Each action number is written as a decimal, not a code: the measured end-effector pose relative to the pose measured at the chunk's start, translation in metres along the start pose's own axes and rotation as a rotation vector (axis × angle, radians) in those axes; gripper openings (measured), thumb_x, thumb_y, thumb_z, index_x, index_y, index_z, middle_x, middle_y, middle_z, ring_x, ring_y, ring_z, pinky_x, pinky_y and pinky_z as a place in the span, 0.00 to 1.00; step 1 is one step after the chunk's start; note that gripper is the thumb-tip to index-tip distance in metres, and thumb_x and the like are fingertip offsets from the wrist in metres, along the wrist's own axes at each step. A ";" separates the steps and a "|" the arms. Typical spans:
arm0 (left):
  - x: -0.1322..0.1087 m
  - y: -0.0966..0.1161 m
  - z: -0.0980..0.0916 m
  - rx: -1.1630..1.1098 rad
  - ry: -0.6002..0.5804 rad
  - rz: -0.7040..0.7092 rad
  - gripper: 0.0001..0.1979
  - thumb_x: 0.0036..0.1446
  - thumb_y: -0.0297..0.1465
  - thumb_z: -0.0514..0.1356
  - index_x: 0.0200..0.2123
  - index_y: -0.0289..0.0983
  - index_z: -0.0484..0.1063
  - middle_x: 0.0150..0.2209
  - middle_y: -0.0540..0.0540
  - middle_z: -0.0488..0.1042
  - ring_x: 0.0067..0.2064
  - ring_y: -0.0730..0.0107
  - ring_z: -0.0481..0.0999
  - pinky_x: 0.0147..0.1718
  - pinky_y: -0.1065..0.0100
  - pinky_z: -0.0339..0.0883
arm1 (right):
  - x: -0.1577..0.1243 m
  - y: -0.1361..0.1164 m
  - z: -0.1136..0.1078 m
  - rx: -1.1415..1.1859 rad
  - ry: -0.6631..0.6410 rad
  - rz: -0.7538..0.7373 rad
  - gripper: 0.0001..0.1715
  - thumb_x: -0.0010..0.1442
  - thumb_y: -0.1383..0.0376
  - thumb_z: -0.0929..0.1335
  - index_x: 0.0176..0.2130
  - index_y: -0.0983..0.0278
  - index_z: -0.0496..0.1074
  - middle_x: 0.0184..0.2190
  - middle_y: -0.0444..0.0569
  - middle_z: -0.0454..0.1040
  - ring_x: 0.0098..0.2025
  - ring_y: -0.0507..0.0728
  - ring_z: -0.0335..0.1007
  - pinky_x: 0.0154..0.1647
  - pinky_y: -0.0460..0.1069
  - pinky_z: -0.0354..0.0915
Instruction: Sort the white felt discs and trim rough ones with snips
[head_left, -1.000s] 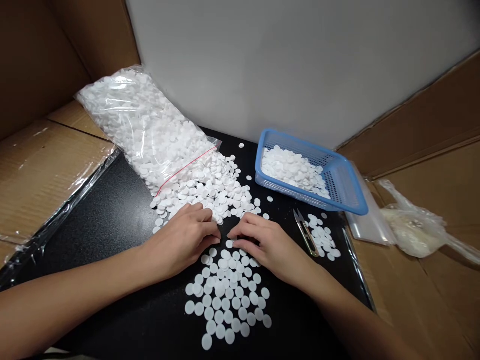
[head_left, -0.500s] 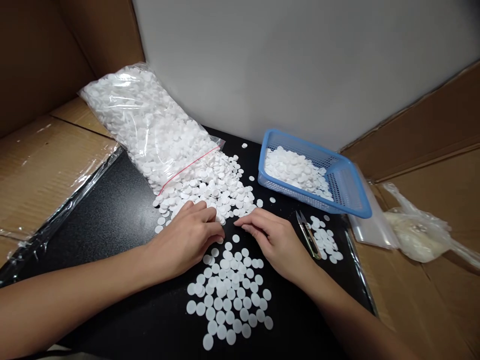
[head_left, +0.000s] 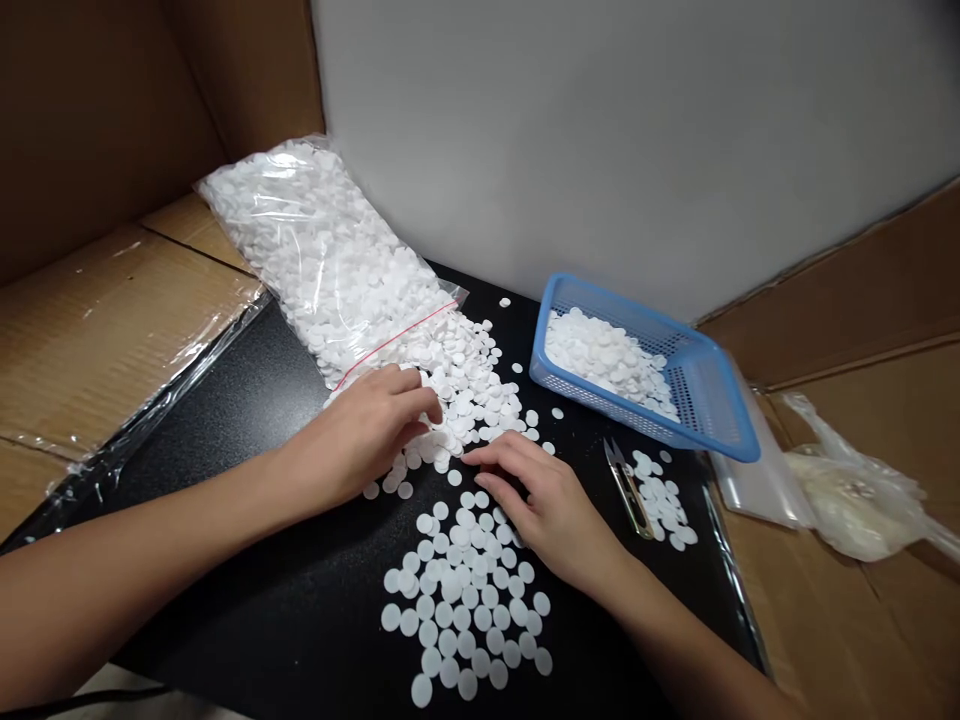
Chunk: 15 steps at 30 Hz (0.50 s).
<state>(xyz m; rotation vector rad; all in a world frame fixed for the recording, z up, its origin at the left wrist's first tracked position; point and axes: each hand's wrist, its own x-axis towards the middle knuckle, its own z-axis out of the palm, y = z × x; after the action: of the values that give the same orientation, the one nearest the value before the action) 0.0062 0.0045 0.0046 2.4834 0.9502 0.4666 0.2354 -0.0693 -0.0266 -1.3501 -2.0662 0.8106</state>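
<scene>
Left hand (head_left: 367,435) palm down, fingers curled onto the heap of white discs (head_left: 472,390) spilling from the bag (head_left: 330,250), any pinch hidden, right hand (head_left: 547,505) flat and unclenched, fingertips (head_left: 480,457) touching loose discs, single-layer patch of discs (head_left: 461,600) at its seven o'clock, blue basket (head_left: 716,425) at two o'clock

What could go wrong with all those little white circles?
The spread circles lie near the front edge of the table; an arm might sweep some off. The snips lie close beside the right hand and could nick it. The left hand rests on the pile spilling from the open bag; more might slide out and mix.
</scene>
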 end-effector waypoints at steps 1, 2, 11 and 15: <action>0.000 -0.003 -0.005 -0.015 -0.061 -0.002 0.08 0.64 0.21 0.57 0.37 0.35 0.74 0.36 0.47 0.72 0.39 0.66 0.71 0.37 0.67 0.60 | 0.000 0.001 0.002 -0.004 -0.004 -0.012 0.12 0.68 0.71 0.64 0.46 0.61 0.74 0.38 0.49 0.72 0.38 0.55 0.72 0.39 0.50 0.70; 0.000 -0.005 -0.010 -0.033 -0.116 0.009 0.07 0.63 0.21 0.58 0.35 0.36 0.75 0.35 0.48 0.71 0.38 0.67 0.71 0.35 0.68 0.60 | 0.001 0.002 0.004 -0.003 -0.007 -0.022 0.12 0.68 0.71 0.64 0.46 0.61 0.74 0.38 0.48 0.71 0.37 0.55 0.72 0.38 0.49 0.70; -0.004 -0.002 -0.008 0.035 -0.365 0.215 0.08 0.55 0.21 0.67 0.29 0.37 0.73 0.31 0.51 0.71 0.37 0.66 0.71 0.34 0.67 0.59 | 0.001 -0.002 -0.002 0.056 -0.117 -0.070 0.13 0.64 0.75 0.66 0.39 0.61 0.78 0.36 0.47 0.73 0.38 0.53 0.73 0.38 0.48 0.70; -0.002 0.000 -0.001 0.108 -0.308 0.301 0.06 0.57 0.26 0.68 0.30 0.37 0.74 0.33 0.49 0.71 0.37 0.66 0.70 0.36 0.66 0.60 | 0.003 -0.006 -0.009 0.058 -0.186 -0.056 0.12 0.66 0.73 0.65 0.40 0.60 0.77 0.36 0.47 0.76 0.38 0.54 0.74 0.39 0.49 0.71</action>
<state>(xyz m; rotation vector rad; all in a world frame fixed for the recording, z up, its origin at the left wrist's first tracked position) 0.0042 0.0034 0.0045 2.7056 0.4951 0.1171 0.2370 -0.0670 -0.0161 -1.2209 -2.1924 0.9964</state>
